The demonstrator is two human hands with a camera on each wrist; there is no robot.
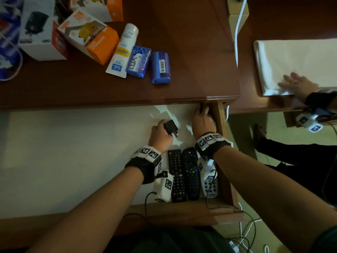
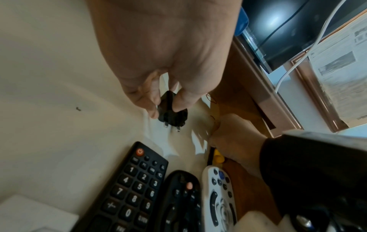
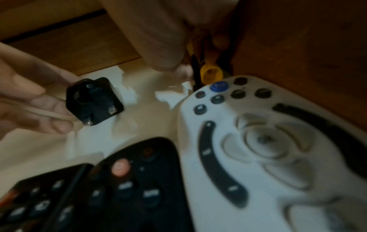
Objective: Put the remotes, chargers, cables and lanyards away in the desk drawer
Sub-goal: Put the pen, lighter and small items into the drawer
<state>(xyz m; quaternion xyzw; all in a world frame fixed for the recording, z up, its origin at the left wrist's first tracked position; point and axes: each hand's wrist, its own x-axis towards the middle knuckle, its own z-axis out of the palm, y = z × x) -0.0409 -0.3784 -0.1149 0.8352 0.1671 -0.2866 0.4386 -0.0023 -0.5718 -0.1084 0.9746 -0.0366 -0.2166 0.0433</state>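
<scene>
One black plug-in charger [image 1: 170,127] pinched in the left hand [image 1: 160,136], held low over the white paper liner [image 1: 73,152] of the open desk drawer [image 1: 227,161], just beyond the tops of the remotes. Small, rigid, probably light; smooth plastic body, so likely a little slippery. Best taken by the flat sides of the block, as now, thumb against fingertips [image 2: 152,108], metal pins [image 2: 171,126] pointing down and clear of the grip. No fragility to speak of; probably fine to set down flat without care.

Three remotes side by side along the drawer's right end: a long black one [image 1: 176,175], a rounded black one [image 1: 190,173], a white one [image 1: 210,186] against the side wall. Stiff, easy to slide.

Right hand [image 1: 202,121] reaching deep into the back right corner, under the desk top [image 1: 191,61], palm down, wrist bent forward, fingers curled around something dark with a yellow piece [image 3: 210,73]; possibly a lanyard or cable, not clear enough to name. Left forearm angled in from the near edge, wrist nearly straight.
</scene>
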